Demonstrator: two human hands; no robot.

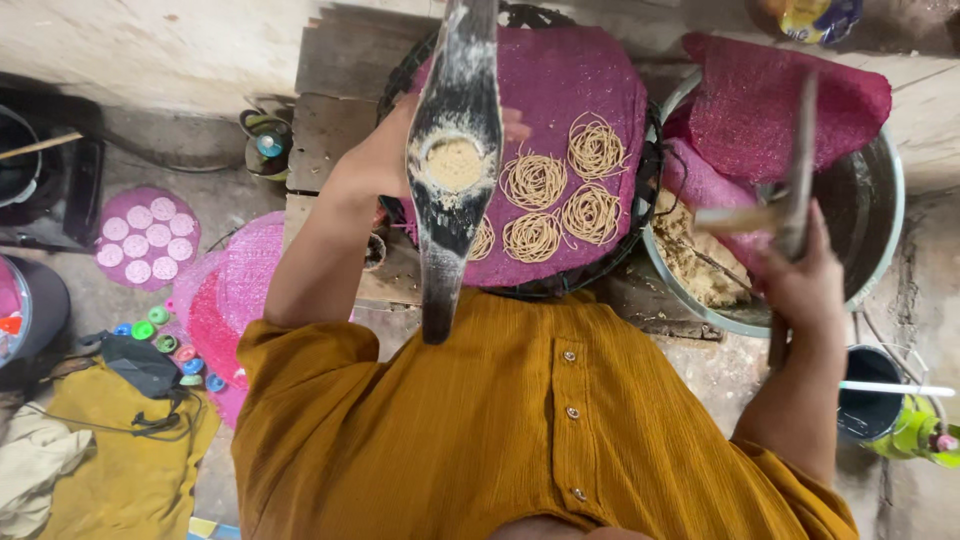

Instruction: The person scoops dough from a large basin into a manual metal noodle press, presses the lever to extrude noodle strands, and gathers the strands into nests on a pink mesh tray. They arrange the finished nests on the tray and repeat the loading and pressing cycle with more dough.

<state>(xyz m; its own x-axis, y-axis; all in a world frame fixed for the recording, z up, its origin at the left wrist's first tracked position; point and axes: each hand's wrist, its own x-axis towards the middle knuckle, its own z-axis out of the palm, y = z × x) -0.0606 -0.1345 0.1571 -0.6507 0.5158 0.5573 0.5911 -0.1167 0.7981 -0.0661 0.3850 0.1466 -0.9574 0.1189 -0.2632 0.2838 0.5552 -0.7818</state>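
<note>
Rising from about 6 o'clock toward 12, a long wooden noodle press (452, 170) dominates the middle of the view: dark, flour-dusted wood, widest around a round well packed with pale dough, narrowing to a handle near the mustard-yellow shirt (520, 430). Behind it the left hand (385, 150) reaches up from 7 o'clock, forearm raised, and seems to grip the press from the far side; the press covers its fingers, so how tightly they close cannot be told. At 3 o'clock the right hand (800, 285) is closed around a wooden plunger piece (785, 210), a flat bar with a stub crossing it, blurred and tilted over the rim of a large metal basin (885, 200). Brownish dough (695, 255) lies in the basin, partly hidden under a pink mesh cloth (780, 100). Beyond the press, toward 12 o'clock, a magenta mesh mat (570, 80) on a dark round tray carries several coiled noodle nests (560, 195); one nest is partly cut off by the press.
</note>
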